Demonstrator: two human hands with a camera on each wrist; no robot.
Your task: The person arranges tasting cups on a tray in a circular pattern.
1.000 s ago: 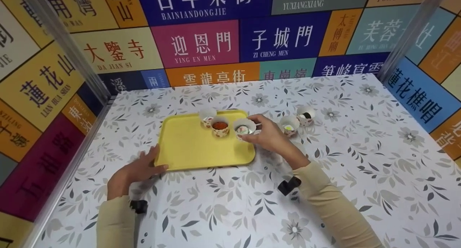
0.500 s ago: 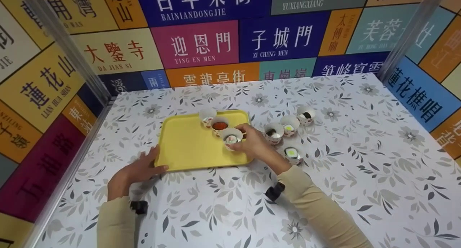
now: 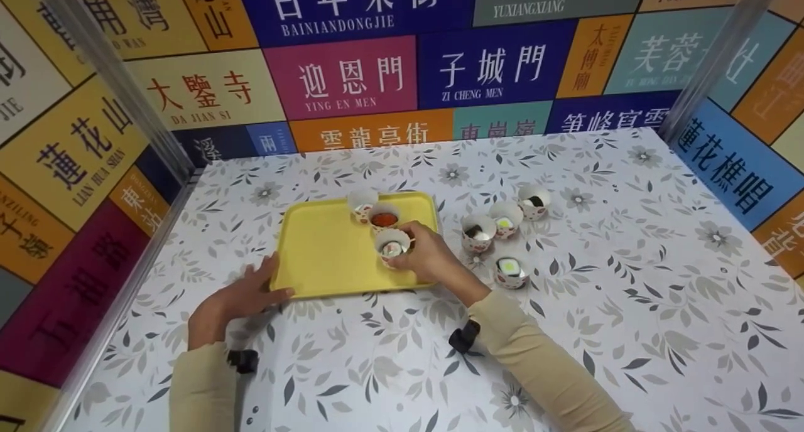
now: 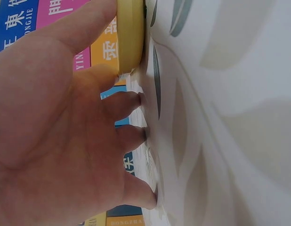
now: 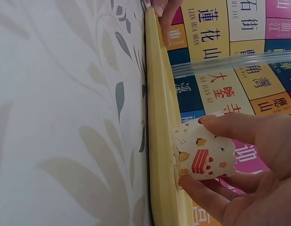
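Here, a person's right hand point(image 3: 424, 254) grips a round white patterned paper cup point(image 5: 202, 151) between its fingers, a yellow rectangular tray point(image 3: 326, 250) beneath them; the left hand point(image 3: 247, 290), fingers spread, touches the tray's corner, while a round red-filled paper cup point(image 3: 384, 218) stands just beyond the gripping fingers

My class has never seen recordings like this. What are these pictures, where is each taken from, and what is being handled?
No machine here, just a person working bare-handed. The wide picture comes from a camera worn on the head; the close ones from a small camera on each wrist. The right hand holds a patterned cup on or just above the yellow tray; the left hand touches the tray's near left corner. Two other cups stand on the tray, and four more cups stand to its right on the flowered surface.
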